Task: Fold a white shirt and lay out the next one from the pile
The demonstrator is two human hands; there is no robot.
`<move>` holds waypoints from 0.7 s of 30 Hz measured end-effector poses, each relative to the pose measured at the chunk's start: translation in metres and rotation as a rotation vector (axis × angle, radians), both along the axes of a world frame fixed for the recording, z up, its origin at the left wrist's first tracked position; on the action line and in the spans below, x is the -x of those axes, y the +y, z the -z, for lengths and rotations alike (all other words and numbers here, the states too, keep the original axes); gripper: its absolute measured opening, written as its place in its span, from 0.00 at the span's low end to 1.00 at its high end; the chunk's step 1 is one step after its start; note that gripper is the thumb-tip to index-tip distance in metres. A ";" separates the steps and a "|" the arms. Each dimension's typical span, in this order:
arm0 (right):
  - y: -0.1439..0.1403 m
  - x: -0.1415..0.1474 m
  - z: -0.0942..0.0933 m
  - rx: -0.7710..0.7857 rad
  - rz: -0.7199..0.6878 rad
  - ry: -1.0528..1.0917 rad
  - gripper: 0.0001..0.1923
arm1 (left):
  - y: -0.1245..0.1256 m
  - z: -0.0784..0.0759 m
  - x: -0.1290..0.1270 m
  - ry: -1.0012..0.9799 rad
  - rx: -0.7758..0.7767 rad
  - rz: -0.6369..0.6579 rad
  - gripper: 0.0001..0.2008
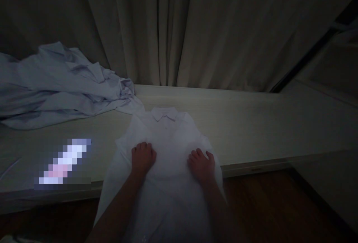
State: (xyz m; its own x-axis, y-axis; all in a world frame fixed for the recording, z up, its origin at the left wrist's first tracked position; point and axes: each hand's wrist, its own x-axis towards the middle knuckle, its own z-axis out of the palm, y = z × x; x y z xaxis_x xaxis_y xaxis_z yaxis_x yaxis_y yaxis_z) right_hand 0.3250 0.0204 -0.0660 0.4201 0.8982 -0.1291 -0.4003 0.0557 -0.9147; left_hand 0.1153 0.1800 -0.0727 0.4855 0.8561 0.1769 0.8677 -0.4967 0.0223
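A white collared shirt [170, 153] lies front side up on the pale ledge, its collar toward the curtain and its lower part hanging over the front edge toward me. My left hand [143, 158] rests palm down on the left chest of the shirt, fingers slightly bent. On the other side of the chest lies my right hand [201, 164], its fingers spread on the cloth. Neither hand visibly pinches the fabric. The sleeves are hard to make out in the dim light.
A crumpled heap of pale cloth [61, 86] lies at the back left, touching the shirt near its shoulder. A blurred-out bright object [65, 163] is on the ledge [251, 131] at left. Grey-brown curtains [173, 30] hang behind. Dark wooden floor [260, 205] shows below.
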 end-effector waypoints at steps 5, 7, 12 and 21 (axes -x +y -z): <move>-0.001 -0.016 0.025 0.043 0.010 -0.404 0.41 | -0.001 -0.001 0.000 0.013 0.008 -0.007 0.18; 0.000 -0.019 0.031 -0.076 -0.014 -0.373 0.39 | -0.002 -0.001 -0.001 0.017 -0.007 -0.001 0.18; 0.002 -0.019 0.032 0.016 -0.120 -0.524 0.39 | -0.004 -0.006 -0.001 0.030 -0.005 0.038 0.19; 0.002 -0.015 0.020 0.095 -0.108 -0.563 0.39 | -0.014 -0.006 0.059 0.000 0.001 0.051 0.22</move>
State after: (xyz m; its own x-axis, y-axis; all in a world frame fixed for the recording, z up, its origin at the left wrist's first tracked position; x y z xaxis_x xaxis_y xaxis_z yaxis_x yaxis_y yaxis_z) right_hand 0.3398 0.0226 -0.0859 0.3541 0.9352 0.0058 0.1506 -0.0509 -0.9873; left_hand 0.0563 0.1657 -0.0671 0.5288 0.8303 0.1761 0.8411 -0.5404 0.0228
